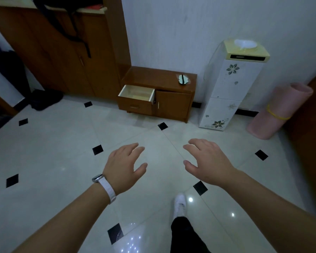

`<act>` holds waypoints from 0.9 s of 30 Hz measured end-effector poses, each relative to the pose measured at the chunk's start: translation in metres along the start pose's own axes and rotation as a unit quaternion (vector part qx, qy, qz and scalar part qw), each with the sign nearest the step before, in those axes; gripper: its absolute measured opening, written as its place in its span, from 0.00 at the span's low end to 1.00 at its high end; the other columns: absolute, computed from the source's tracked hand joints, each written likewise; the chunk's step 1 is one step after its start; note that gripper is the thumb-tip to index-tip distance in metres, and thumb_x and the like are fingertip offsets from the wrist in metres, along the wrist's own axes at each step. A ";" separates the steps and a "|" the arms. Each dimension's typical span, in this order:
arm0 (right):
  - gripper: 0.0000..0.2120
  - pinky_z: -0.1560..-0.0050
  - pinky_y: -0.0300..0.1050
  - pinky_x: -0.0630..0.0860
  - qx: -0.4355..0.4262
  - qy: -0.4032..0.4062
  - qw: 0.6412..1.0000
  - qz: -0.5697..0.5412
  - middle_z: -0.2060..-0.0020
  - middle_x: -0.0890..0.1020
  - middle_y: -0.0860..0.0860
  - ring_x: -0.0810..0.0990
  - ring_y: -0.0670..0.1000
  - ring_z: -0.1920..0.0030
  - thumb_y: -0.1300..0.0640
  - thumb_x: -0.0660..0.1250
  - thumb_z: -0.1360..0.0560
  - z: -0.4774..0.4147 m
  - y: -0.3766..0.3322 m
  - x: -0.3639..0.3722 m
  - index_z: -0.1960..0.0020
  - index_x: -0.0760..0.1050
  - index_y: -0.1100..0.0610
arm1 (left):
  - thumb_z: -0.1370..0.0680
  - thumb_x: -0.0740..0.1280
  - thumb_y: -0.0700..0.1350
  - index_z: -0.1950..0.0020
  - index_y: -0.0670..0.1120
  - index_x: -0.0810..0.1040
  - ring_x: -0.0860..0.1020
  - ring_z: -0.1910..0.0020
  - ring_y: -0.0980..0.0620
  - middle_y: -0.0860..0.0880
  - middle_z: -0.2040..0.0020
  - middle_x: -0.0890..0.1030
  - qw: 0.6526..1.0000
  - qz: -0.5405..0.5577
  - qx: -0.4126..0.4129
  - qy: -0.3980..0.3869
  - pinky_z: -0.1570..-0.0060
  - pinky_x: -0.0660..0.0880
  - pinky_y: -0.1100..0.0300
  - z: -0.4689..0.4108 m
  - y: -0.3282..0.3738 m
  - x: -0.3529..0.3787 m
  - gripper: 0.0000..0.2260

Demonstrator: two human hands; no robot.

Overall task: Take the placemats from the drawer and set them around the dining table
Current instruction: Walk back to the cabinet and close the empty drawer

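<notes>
Placemats cannot be made out: only a pale interior is shown by the open drawer (136,93) of the low wooden cabinet (173,105). The left hand (125,164) and right hand (207,161) are held spread and empty, well apart from the drawer. The jutting drawer could be knocked on approach, or mats overlooked in the dim light.

Dim bluish light, floor glare, wide-angle warping

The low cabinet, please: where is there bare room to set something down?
The cabinet top is bare left of the small dark object at the right end. The tiled floor before the open drawer is free. The white stand and pink roll crowd the wall rightward.
</notes>
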State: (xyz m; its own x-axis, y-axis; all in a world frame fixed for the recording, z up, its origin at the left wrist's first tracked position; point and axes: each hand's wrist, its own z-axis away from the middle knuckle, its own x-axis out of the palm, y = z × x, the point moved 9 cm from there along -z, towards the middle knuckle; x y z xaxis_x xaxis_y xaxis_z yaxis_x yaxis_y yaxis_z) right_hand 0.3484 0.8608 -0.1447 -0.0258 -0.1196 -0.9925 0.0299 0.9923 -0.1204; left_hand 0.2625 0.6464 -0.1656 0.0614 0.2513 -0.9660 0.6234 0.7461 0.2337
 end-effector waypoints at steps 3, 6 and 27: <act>0.27 0.39 0.54 0.71 -0.010 -0.014 1.000 -0.012 0.37 0.77 0.53 0.76 0.55 0.38 0.40 0.54 0.27 -0.056 0.027 0.016 0.36 0.75 0.53 | 0.26 0.58 0.61 0.34 0.49 0.76 0.76 0.38 0.44 0.46 0.36 0.78 1.000 -0.014 -0.016 -0.004 0.42 0.72 0.46 -0.048 -0.014 0.007 0.26; 0.28 0.36 0.53 0.68 -0.026 -0.025 0.999 -0.022 0.36 0.76 0.52 0.74 0.54 0.36 0.39 0.53 0.27 -0.115 0.050 0.023 0.34 0.74 0.52 | 0.26 0.58 0.61 0.34 0.49 0.76 0.76 0.38 0.43 0.46 0.35 0.78 0.998 -0.025 -0.046 -0.018 0.42 0.72 0.45 -0.099 -0.031 0.013 0.26; 0.23 0.38 0.48 0.67 -0.109 -0.038 0.993 -0.022 0.36 0.75 0.49 0.72 0.50 0.36 0.42 0.60 0.25 -0.396 0.097 0.039 0.34 0.73 0.50 | 0.27 0.59 0.60 0.35 0.48 0.76 0.78 0.41 0.42 0.45 0.37 0.79 0.994 -0.030 -0.102 -0.012 0.45 0.74 0.46 -0.332 -0.155 0.023 0.26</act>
State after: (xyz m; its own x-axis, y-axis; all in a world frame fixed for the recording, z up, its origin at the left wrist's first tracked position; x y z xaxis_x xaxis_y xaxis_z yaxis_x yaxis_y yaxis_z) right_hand -0.0456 0.9656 -0.1863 0.0531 -0.1565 -0.9862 -0.1861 0.9688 -0.1638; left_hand -0.0915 0.7417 -0.1875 0.0499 0.1900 -0.9805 0.4563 0.8690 0.1916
